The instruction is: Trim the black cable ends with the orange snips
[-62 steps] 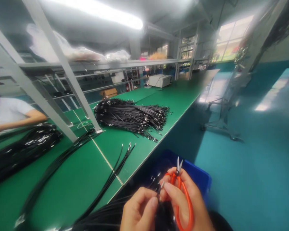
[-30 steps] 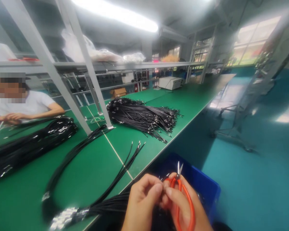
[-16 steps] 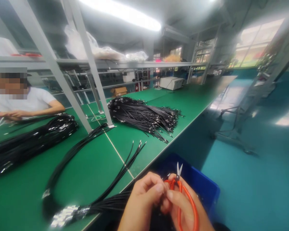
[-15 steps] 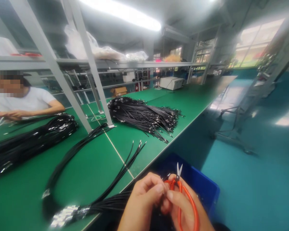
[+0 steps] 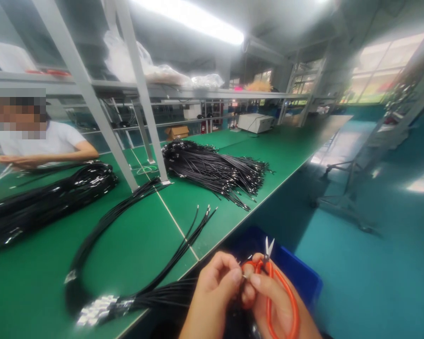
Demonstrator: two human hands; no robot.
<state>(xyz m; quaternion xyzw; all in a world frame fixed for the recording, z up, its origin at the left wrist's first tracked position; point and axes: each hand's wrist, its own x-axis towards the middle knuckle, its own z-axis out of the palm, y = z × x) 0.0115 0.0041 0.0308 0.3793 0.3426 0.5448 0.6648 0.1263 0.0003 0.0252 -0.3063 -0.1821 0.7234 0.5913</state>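
My right hand (image 5: 273, 294) is wrapped around orange-handled scissors (image 5: 292, 301), whose blades point up and stand slightly apart. Its thumb and finger also pinch near a tiny pale tip (image 5: 245, 277), where my left hand (image 5: 215, 287) meets it with thumb and forefinger closed. The tip looks like a cable end, though most of it is hidden by my fingers. A bundle of black cables (image 5: 166, 294) runs from the table edge to behind my left wrist. Shiny silvery wrapping (image 5: 99, 308) binds that bundle, which curves back over the green table (image 5: 151, 235).
Beneath my hands is a blue bin (image 5: 302, 273). A large pile of black cables (image 5: 215, 169) lies farther along the table, near shelf posts (image 5: 146, 94). More bundled cables (image 5: 56, 202) lie at left, before a co-worker (image 5: 49, 146). A wheeled rack (image 5: 349, 197) stands at right.
My hands and the scissors appear slightly farther right, while the whole view has shifted a little. The pale tip between my fingertips shows more clearly now.
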